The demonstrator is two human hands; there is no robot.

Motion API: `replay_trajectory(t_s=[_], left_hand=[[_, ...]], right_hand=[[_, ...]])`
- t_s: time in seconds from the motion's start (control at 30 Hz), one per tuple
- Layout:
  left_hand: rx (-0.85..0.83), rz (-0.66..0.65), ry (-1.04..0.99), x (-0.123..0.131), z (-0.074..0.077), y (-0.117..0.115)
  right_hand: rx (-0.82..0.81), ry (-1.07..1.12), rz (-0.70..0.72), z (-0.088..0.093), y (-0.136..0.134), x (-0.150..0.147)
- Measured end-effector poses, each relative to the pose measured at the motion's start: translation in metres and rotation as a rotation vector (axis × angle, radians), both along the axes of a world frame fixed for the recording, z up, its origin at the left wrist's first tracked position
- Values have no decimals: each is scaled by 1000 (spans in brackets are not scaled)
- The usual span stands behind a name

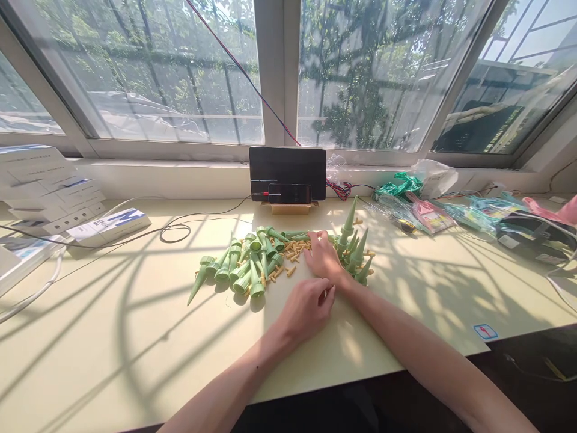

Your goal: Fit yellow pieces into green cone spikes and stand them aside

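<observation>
On the desk [148, 331], pale-green, hollow plastic cones [255, 279] lay both sides of the right hand [323, 257], which bent over little tan, stick-shaped pegs [291, 272]. The left hand [306, 308] curled nearer; I couldn't tell if either gripped anything. Cones looked light, stiff, smooth: best held by the wide end.

head-worn view, facing forward, down over table [90, 337]

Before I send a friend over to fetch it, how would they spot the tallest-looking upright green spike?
Start at the black screen by the window, then come nearer and right to the green cluster beside the right hand. The spike stands there point up, reaching higher in view than any neighbour.
</observation>
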State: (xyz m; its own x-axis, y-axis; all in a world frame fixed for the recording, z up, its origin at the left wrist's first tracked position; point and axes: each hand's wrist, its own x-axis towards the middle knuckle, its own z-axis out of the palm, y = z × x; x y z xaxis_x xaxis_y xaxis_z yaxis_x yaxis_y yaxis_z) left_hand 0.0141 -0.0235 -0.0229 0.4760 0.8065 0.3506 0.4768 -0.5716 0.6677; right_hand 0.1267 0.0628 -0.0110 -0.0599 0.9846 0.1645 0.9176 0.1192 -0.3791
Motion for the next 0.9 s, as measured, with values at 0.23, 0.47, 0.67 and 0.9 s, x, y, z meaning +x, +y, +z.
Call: replay_trajectory(t_s=[0.23,0.47,0.67,0.9], left_hand=[[4,0,-2,1,1,1],[8,-3,-7,0,-1,1],[7,0,-8,0,0,0],[6,2,5,0,0,0]], right_hand=[[22,18,15,-4,1,1],[36,64,19,-8,3,3],[59,86,37,-12,5,4],[112,157,38,-17,6,3]])
